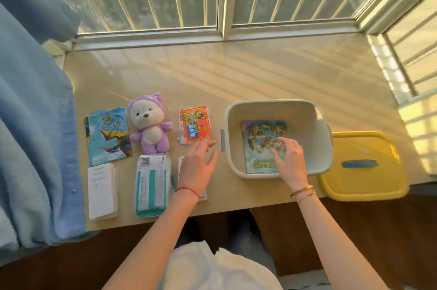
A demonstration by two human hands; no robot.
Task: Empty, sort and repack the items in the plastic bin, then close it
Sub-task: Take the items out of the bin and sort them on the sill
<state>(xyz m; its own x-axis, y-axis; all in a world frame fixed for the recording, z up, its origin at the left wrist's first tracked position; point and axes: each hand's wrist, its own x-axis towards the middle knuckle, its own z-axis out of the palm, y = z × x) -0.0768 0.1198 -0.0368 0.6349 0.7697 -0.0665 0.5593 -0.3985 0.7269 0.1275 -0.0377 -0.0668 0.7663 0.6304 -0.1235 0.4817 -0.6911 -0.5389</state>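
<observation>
The pale plastic bin (305, 110) stands open on the table, with a map-printed booklet (260, 140) flat on its floor. My right hand (289, 159) reaches into the bin and its fingers rest spread on that booklet. My left hand (198, 164) hovers open, palm down, just left of the bin, over a white packet (181, 164) it mostly hides. Laid out to the left are an orange packet stack (195, 126), a purple plush bear (149, 124), a blue picture booklet (108, 136), a white paper stack (101, 190) and a teal-and-white pouch stack (151, 185).
The yellow lid (364, 181) with a blue handle lies right of the bin, overhanging the table's front edge. A blue curtain (30, 124) hangs over the table's left end. Barred windows close off the far side and right side.
</observation>
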